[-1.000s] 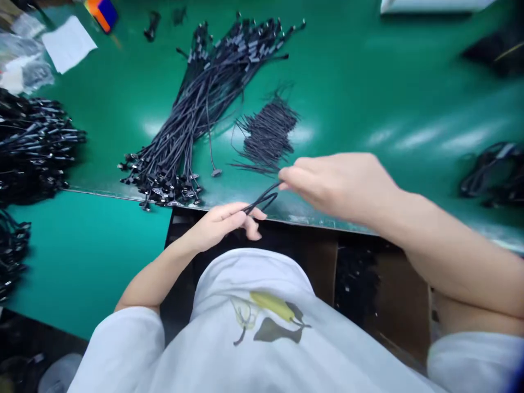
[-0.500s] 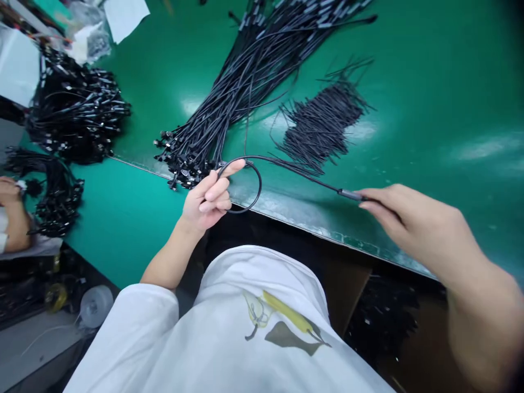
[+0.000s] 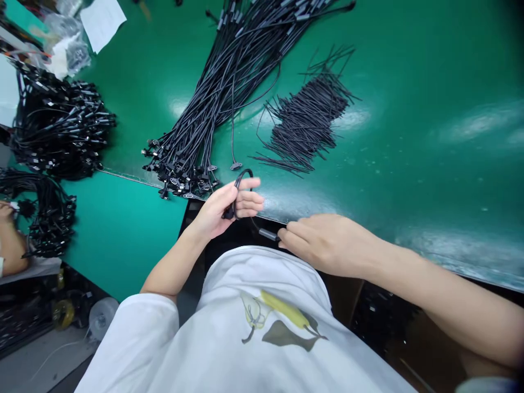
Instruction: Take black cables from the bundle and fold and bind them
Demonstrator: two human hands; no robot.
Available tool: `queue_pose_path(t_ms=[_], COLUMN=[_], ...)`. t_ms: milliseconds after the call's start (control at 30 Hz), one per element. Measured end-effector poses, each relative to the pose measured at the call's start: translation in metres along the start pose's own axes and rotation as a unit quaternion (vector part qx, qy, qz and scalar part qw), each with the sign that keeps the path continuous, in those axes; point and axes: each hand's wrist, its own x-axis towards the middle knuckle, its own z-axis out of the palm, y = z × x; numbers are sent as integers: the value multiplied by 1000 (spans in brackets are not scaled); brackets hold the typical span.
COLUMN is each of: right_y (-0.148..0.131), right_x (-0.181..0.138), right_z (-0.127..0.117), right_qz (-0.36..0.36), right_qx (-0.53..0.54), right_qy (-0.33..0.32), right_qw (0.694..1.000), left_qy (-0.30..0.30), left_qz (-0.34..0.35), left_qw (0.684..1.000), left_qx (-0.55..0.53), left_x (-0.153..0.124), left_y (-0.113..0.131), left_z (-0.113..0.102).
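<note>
Since the earlier frame, the right hand (image 3: pixel 327 243) has come in from the far right of the cable to sit near the left hand (image 3: pixel 223 210), whose curled fingers have straightened out. Nearest us, by the tabletop's near edge, a thin black round cable (image 3: pixel 236 194) runs between the two: the left thumb clamps its loop against the palm, and the right fingertips are pinched together on the end beside a grey cylindrical sleeve (image 3: pixel 268 234).

We judge this cable partly coiled: a loop is formed, but the sleeved end hangs outside it, and we see no binding around it (the palm hides some of the loop).

Farther off, on the shiny green tabletop (image 3: pixel 409 136), lies a pile of short thin black strips (image 3: pixel 307 125). Left of it, a long bundle of straight black cables with small plugs (image 3: pixel 221 90) seems yet to be coiled. At the left, a dark heap of gathered black cables (image 3: pixel 61 131) looks like finished work, though we cannot tell whether each is tied. At the far left lies a white paper sheet (image 3: pixel 102 24).
</note>
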Motion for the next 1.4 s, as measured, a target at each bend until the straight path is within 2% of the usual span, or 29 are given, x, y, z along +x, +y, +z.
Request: queue_pose_path(t_ms=[100,167,233,300,333,367,433,500,567,667,733,767,833,933,967,1067,1133,1167,1300,1400], right_y=[2,8,16,24,26,27,22,12,2,-6,-7,-8,-12,-22,-25,-29,-27,-25,-18,-15], right_x=[7,11,13,14,15,15,15,15,16,21,27,30,35,38,38,39,39,39,38,38], right_z=[0,-2,-4,1,6,13,32,49,59,56,48,45,42,44,46,51,53,54,53,51], right_qz=[-5,26,89,180,232,283,363,400,415,440,439,433,423,417,419,428,430,426,372,336], right_qx=[-28,-33,9,115,189,271,447,597,680,705,721,727,717,687,688,705,696,690,671,670], right_qy=[30,43,46,75,108,149,209,208,218,300,314,313,316,321,316,321,348,354,341,338], right_qw=[999,998,995,974,948,908,790,663,564,468,435,431,454,501,501,465,457,465,543,569], left_qy=[-42,-94,-152,-183,-185,-179,-156,-137,-115,-64,-20,-1,6,-53,-70,-73,-62,-59,-62,-115], left_qz=[12,2,-24,-42,-44,-44,-47,-55,-36,40,68,67,49,14,6,2,9,11,40,-22], left_qw=[997,985,970,966,971,977,986,989,992,985,965,953,928,889,878,863,866,871,907,945], left_qx=[71,144,190,176,147,110,37,2,30,157,253,295,368,454,474,500,496,487,415,305], left_x=[-2,-5,-8,-10,-10,-9,-8,-6,-5,-5,-4,-4,-3,-1,-2,-3,-3,-3,2,4], left_y=[-3,-3,-2,-2,-3,-4,-7,-13,-22,-37,-44,-46,-45,-42,-42,-52,-63,-68,-76,-68], left_z=[9,13,16,16,17,18,20,23,26,27,24,23,19,18,19,26,30,31,35,37])
